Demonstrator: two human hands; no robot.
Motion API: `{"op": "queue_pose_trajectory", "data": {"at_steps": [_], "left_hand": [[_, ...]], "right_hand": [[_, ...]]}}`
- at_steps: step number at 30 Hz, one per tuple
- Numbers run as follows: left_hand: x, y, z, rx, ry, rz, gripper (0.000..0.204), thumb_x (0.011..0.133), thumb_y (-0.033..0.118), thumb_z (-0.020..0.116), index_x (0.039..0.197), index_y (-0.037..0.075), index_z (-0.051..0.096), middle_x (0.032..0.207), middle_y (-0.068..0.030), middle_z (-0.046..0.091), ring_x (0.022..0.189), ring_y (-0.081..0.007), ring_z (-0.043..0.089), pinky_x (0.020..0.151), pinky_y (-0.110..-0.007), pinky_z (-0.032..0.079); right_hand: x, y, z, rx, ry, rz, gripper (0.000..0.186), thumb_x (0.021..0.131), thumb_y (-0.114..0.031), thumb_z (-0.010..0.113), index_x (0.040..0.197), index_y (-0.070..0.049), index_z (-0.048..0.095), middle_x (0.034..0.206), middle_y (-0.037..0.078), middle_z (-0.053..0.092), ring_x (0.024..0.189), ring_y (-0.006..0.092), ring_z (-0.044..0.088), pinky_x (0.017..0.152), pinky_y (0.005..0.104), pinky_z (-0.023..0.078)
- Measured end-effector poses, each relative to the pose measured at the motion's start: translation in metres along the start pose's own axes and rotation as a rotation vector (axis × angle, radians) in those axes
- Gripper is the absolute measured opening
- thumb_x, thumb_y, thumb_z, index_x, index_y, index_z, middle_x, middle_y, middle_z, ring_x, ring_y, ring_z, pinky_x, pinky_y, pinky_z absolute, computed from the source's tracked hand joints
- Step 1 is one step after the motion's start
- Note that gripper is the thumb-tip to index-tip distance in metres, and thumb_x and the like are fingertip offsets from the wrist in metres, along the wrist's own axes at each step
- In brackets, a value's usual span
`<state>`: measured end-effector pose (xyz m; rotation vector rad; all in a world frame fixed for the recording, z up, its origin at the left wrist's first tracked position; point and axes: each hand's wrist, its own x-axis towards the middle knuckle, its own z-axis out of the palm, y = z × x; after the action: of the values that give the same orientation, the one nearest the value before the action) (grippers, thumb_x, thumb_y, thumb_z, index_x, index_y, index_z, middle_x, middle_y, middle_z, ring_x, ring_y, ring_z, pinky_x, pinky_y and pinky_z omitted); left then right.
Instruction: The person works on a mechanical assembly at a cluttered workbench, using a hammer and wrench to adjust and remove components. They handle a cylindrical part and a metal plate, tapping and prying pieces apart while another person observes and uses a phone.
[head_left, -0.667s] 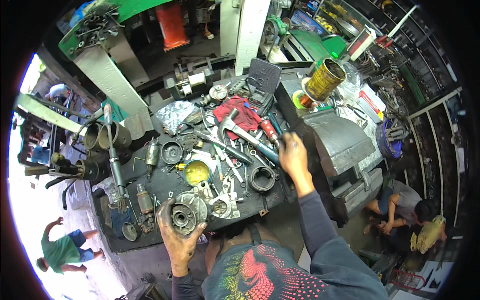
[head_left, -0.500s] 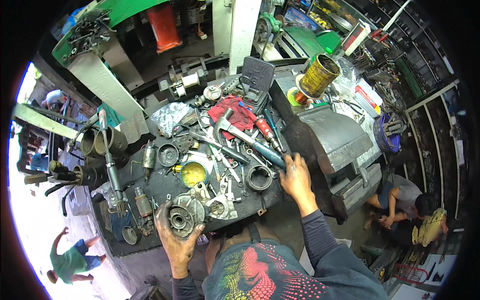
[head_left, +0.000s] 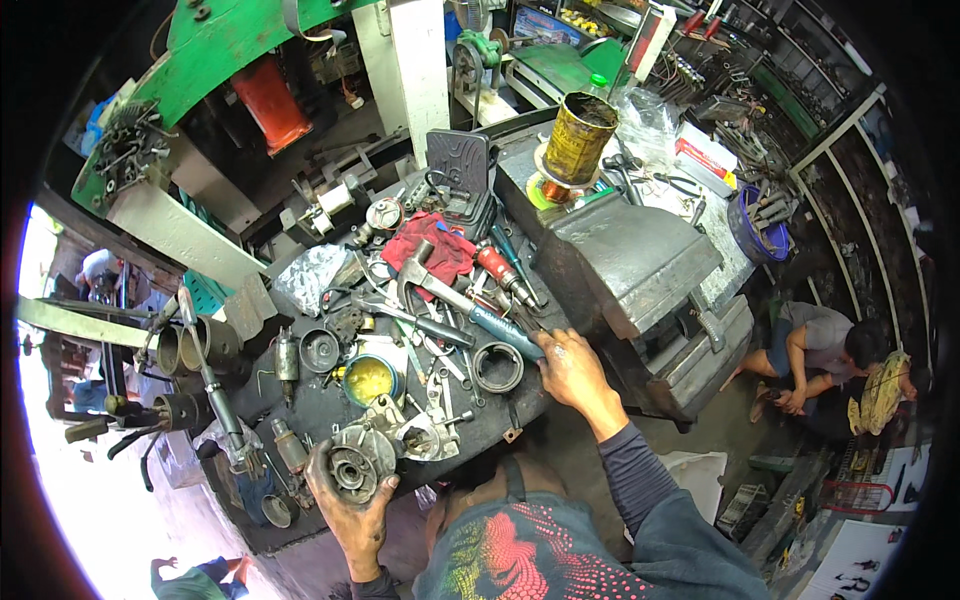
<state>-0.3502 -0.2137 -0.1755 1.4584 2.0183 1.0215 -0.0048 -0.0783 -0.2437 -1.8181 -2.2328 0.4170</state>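
Observation:
My left hand [head_left: 345,500] is closed around the rim of a round grey metal housing [head_left: 355,468] with a stepped hub, at the bench's front edge. My right hand [head_left: 575,370] closes on the end of a claw hammer's blue grip [head_left: 500,328]. The claw hammer [head_left: 415,268] lies slantwise across tools, its head by a red cloth [head_left: 430,245]. Just left of that hand sits a dark metal ring [head_left: 497,368]. Next to the housing are a pale metal bracket part [head_left: 430,438] and a tin of yellow grease [head_left: 370,380].
A large dark vise [head_left: 640,265] stands at right, with a rusty yellow can [head_left: 580,140] behind it. Wrenches, a red-bodied tool [head_left: 503,275] and an open black case [head_left: 460,175] crowd the workbench [head_left: 545,415]. Another person [head_left: 815,340] crouches at far right.
The whole view has shifted, with the bench things now a little further left and lower. Both hands keep their holds. A person in green at lower left is now mostly out of the picture.

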Motion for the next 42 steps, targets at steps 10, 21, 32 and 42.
{"op": "queue_pose_trajectory", "data": {"at_steps": [10, 21, 32, 42], "left_hand": [[0.000, -0.001, 0.000, -0.009, -0.012, 0.020, 0.094, 0.068, 0.034, 0.095, 0.143, -0.002, 0.050, 0.139, -0.0188, 0.051, 0.133, -0.0359, 0.049, 0.115, -0.048, 0.037], [0.001, -0.004, 0.000, -0.012, 0.042, 0.027, 0.096, 0.062, 0.030, 0.097, 0.141, -0.001, 0.053, 0.137, -0.0154, 0.055, 0.131, -0.0325, 0.053, 0.114, -0.043, 0.041], [0.000, -0.005, 0.001, -0.062, 0.062, 0.071, 0.092, 0.062, 0.025, 0.095, 0.140, -0.001, 0.053, 0.137, -0.0153, 0.054, 0.130, -0.0330, 0.053, 0.114, -0.043, 0.042], [0.000, -0.004, -0.001, -0.082, 0.048, 0.030, 0.094, 0.063, 0.029, 0.096, 0.141, -0.001, 0.052, 0.138, -0.0168, 0.054, 0.132, -0.0353, 0.052, 0.116, -0.045, 0.039]], "right_hand": [[0.122, -0.021, 0.024, -0.064, -0.127, 0.045, 0.020, 0.089, -0.013, 0.059, 0.094, -0.006, 0.076, 0.096, 0.021, 0.076, 0.092, 0.0382, 0.075, 0.078, 0.0519, 0.059], [0.207, -0.033, 0.029, -0.271, -0.642, 0.087, 0.048, 0.089, -0.033, 0.073, 0.127, -0.004, 0.073, 0.130, 0.019, 0.071, 0.121, 0.0356, 0.069, 0.099, 0.0462, 0.057], [0.213, -0.026, 0.046, -0.350, -0.598, 0.086, 0.051, 0.088, -0.037, 0.077, 0.127, -0.004, 0.072, 0.133, 0.019, 0.070, 0.122, 0.0333, 0.069, 0.100, 0.0452, 0.057], [0.242, 0.014, 0.072, -0.261, -0.589, -0.046, 0.052, 0.078, -0.048, 0.084, 0.109, -0.007, 0.079, 0.124, 0.016, 0.074, 0.112, 0.0376, 0.070, 0.092, 0.0438, 0.057]]}}
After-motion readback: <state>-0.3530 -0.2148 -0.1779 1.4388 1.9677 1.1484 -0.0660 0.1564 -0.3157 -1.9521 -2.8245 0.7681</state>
